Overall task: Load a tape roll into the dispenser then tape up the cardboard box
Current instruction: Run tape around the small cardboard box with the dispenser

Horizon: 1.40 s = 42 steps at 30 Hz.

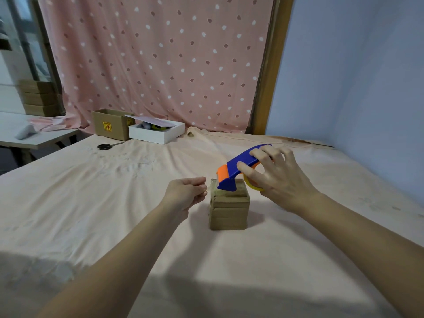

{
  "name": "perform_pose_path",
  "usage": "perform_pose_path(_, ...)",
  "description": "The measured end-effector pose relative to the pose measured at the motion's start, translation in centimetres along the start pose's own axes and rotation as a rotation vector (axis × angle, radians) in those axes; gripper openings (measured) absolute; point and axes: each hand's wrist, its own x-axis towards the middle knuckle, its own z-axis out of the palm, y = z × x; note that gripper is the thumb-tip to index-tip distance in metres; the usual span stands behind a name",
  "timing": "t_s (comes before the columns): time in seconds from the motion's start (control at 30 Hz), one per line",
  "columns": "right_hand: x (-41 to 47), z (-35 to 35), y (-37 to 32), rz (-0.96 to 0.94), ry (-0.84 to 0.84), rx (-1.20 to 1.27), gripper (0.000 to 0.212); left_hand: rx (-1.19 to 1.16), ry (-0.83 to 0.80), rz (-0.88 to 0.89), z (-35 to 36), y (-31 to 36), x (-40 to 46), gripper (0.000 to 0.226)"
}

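- Head view: the right hand (278,177) wraps a blue and orange tape dispenser (238,167) from above, its grip closed around the body, thumb on the near side and fingers over the top.
- The hand covers the rear of the dispenser; of the yellowish tape roll (253,185) only a thin curved edge shows below the thumb.
- The dispenser's orange front end tilts down and sits over the top of a small cardboard box (229,211), which stands on the peach sheet (114,203) covering the table, between the two hands.
- The exact contact between dispenser nose and box top is hard to make out; a pale clear strip seems to lie there.
- The left hand (187,193) is just beside the box's left top corner, fingers curled inward; whether its grip pinches a tape end cannot be told.
- At the back, scissors (106,146) lie on the sheet near an open brown carton (110,123) and a white box (158,131) whose tilted lid hides most of its contents.
- Both forearms run off the bottom edge.
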Motion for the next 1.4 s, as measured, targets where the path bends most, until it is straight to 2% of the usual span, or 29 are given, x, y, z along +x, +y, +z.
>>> perform_pose_path(0.33, 0.6, -0.2, 0.5, -0.077, 0.051, 0.012, 0.089, 0.018, 0.051, 0.036, -0.2, -0.6, 0.5, 0.020)
perform_pose_path(0.77, 1.3, 0.0, 0.7, -0.077, -0.010, 0.016, 0.089, -0.134, 0.023, -0.114, 0.6, -2.6, 0.1, 0.008)
perform_pose_path(0.9, 1.0, 0.5, 0.7, -0.060, -0.020, 0.023, 0.093, -0.039, 0.030, 0.014, 1.5, -3.3, -0.3, 0.013)
perform_pose_path(1.03, 0.9, 0.8, 1.3, -0.040, -0.018, 0.022, 0.096, 0.224, 0.136, 0.174, 2.3, -4.6, -0.8, 0.019)
perform_pose_path(1.17, 0.5, 1.0, 1.6, -0.032, -0.032, 0.016, 0.094, 0.591, 0.087, 0.367, 2.3, -5.7, -1.7, 0.032)
perform_pose_path(1.23, 0.3, 1.0, 1.8, -0.035, -0.031, 0.008, 0.092, 0.633, 0.052, 0.413, 1.9, -5.2, -1.9, 0.042)
perform_pose_path(1.33, 0.0, 1.0, 1.8, -0.035, -0.008, -0.004, 0.089, 0.618, -0.093, 0.450, 1.9, -4.4, -1.4, 0.092)
perform_pose_path(1.4, -0.2, 1.0, 1.7, -0.038, -0.020, 0.004, 0.090, 0.702, -0.223, 0.461, 2.4, -3.9, -0.3, 0.121)
